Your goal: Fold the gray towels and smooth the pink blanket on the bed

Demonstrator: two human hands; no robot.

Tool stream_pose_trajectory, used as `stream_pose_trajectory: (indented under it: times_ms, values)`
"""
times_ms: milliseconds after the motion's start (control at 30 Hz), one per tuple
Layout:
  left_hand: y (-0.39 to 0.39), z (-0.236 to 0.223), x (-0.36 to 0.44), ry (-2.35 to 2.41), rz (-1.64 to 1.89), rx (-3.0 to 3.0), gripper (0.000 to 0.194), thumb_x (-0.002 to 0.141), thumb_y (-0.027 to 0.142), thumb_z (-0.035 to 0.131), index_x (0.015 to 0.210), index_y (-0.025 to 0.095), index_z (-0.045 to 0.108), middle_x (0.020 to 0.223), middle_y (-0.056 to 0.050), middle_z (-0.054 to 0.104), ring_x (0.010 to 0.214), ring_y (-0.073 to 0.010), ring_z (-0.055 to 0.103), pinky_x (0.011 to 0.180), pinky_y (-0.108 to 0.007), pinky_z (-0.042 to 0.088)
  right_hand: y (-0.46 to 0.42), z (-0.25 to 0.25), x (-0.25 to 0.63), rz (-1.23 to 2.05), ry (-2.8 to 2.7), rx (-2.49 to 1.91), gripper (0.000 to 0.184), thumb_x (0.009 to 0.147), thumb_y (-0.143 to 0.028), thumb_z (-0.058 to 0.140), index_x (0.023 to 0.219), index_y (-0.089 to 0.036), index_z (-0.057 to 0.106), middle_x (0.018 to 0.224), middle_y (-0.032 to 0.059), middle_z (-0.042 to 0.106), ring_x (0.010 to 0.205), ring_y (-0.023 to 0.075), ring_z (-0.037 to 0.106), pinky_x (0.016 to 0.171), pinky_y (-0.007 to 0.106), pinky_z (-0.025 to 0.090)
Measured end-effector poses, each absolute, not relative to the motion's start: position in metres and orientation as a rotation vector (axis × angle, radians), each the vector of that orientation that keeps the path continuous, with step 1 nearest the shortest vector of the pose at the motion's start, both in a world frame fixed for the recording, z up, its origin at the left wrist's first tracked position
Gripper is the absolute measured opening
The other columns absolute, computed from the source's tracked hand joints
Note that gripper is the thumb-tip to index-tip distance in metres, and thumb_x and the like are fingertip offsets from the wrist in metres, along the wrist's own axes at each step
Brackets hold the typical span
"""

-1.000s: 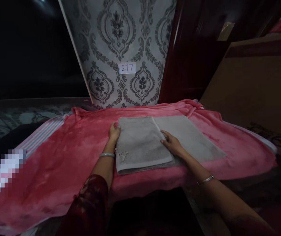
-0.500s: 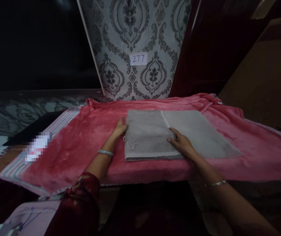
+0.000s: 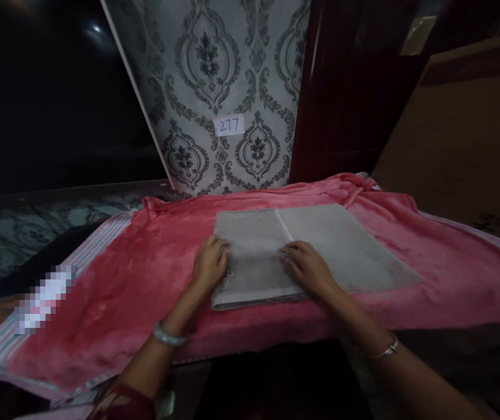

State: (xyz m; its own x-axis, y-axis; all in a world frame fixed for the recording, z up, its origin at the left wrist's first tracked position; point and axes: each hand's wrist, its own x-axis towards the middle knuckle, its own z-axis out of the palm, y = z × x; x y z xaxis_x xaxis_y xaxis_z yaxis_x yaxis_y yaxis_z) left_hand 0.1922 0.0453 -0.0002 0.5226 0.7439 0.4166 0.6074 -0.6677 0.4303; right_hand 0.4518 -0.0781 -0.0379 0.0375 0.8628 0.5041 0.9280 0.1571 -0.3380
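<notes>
A grey towel (image 3: pixel 254 274) lies on a pink blanket. Its left part is folded over in layers, and a pale hem marks where the folded part ends. To the right of that hem stretches a single flat panel. My left hand (image 3: pixel 210 262) is at the folded part's left edge, its fingers curled in on the cloth next to a bit of stitched lettering. At the hem side, my right hand (image 3: pixel 306 265) has bent fingers closed on the folded layer; the fingertips are slightly blurred.
The pink blanket (image 3: pixel 144 303) covers the table, with a striped border on the left and bunched folds at the back. Behind it stand a patterned wall with a paper label (image 3: pixel 229 125), a dark screen (image 3: pixel 57 99) on the left and a brown board (image 3: pixel 472 128) on the right.
My left hand has come in from beside the towel onto its left edge, fingers curling. The right hand has slid slightly left over the folded layer. The view has shifted a little.
</notes>
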Motion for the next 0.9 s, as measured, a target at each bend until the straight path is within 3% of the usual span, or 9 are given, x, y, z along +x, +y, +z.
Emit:
stream_pose_trajectory:
  times_ms: [100,200,400,567,633,767,900]
  values:
    - [0.000,0.001,0.193,0.676,0.498,2.762,0.026,0.094,0.017,0.043,0.100,0.023,0.068,0.096,-0.005,0.066,0.091,-0.0179,0.062,0.086,-0.029,0.049,-0.076,-0.040,0.435,0.019,-1.993,-1.487,0.033,0.095,-0.021,0.048,0.122,-0.020,0.068,0.112,0.0113,0.062,0.104,0.0233,0.057,0.094,0.038,0.049]
    - [-0.019,-0.008,0.182,0.702,0.297,2.913,0.029,0.094,0.014,0.041,0.096,0.023,0.068,0.094,-0.005,0.064,0.087,-0.0184,0.059,0.084,-0.030,0.048,-0.076,-0.053,0.428,0.079,-2.023,-1.442,0.033,0.096,-0.023,0.048,0.122,-0.021,0.068,0.109,0.0113,0.062,0.102,0.0243,0.057,0.093,0.042,0.050]
    - [0.021,-0.008,0.141,1.500,0.635,2.806,0.033,0.089,0.012,0.046,0.113,0.021,0.068,0.118,-0.013,0.062,0.103,-0.0285,0.057,0.093,-0.044,0.047,-0.076,-0.062,0.434,0.088,-2.018,-1.435,0.034,0.096,-0.024,0.048,0.123,-0.022,0.069,0.111,0.0121,0.062,0.105,0.0258,0.057,0.095,0.044,0.048]
    - [0.003,-0.010,0.146,0.947,0.695,2.895,0.027,0.093,0.016,0.045,0.106,0.022,0.067,0.107,-0.008,0.065,0.101,-0.0233,0.057,0.092,-0.038,0.048,-0.072,-0.043,0.425,0.129,-2.057,-1.465,0.035,0.096,-0.025,0.046,0.120,-0.023,0.071,0.109,0.0112,0.066,0.102,0.0250,0.059,0.093,0.043,0.049]
    - [-0.015,-0.019,0.154,0.800,0.615,2.944,0.024,0.094,0.017,0.044,0.103,0.022,0.067,0.106,-0.009,0.065,0.099,-0.0232,0.056,0.090,-0.038,0.048,-0.073,-0.037,0.414,0.085,-2.091,-1.491,0.036,0.096,-0.028,0.048,0.127,-0.024,0.067,0.121,0.0114,0.064,0.111,0.0267,0.056,0.098,0.045,0.046]
    - [-0.029,-0.028,0.156,0.798,0.541,2.913,0.026,0.094,0.014,0.043,0.100,0.022,0.067,0.104,-0.009,0.066,0.097,-0.0235,0.056,0.089,-0.040,0.049,-0.079,-0.042,0.395,0.044,-2.219,-1.563,0.046,0.096,-0.033,0.054,0.141,-0.028,0.055,0.149,0.0070,0.048,0.134,0.0293,0.042,0.111,0.051,0.033]
    - [-0.010,-0.009,0.162,0.756,0.528,2.829,0.027,0.096,0.018,0.043,0.095,0.024,0.069,0.097,-0.007,0.069,0.092,-0.0206,0.061,0.088,-0.038,0.051,-0.070,-0.041,0.401,0.152,-2.264,-1.537,0.042,0.098,-0.032,0.050,0.139,-0.028,0.058,0.146,0.0065,0.052,0.134,0.0256,0.045,0.111,0.045,0.036]
